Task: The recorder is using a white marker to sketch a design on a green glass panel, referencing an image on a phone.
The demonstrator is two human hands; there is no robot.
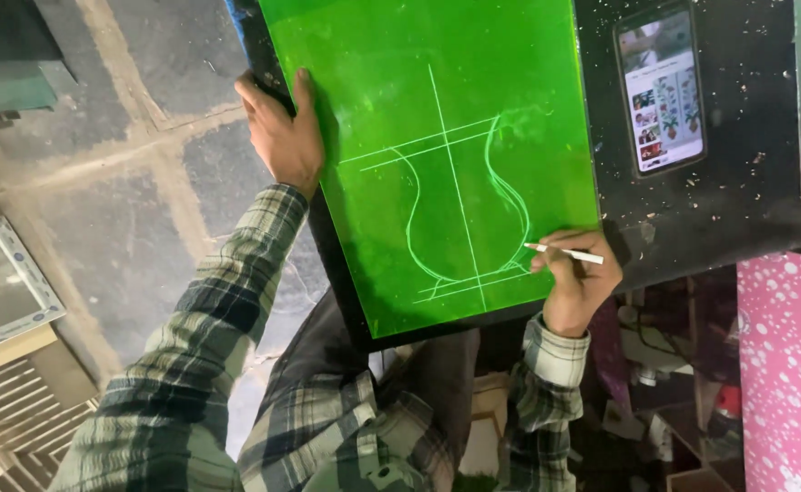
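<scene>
My left hand (284, 137) clamps the left edge of the flat bright-green sheet (391, 100) with its white-lined vase outline, while my right hand (575, 281) pinches a thin white marking pencil (564, 254) at its lower right corner, bare green above.

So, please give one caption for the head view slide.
Right hand draws a vase outline with white chalk on green sheet; left hand steadies it.

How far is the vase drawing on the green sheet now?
Done: the guide lines and both curved sides of the white vase outline on the glossy green sheet. In hand: the right hand holds a white pencil at the lower right curve; the left hand grips the sheet's edge. Left: the base looks sketchy.
</scene>
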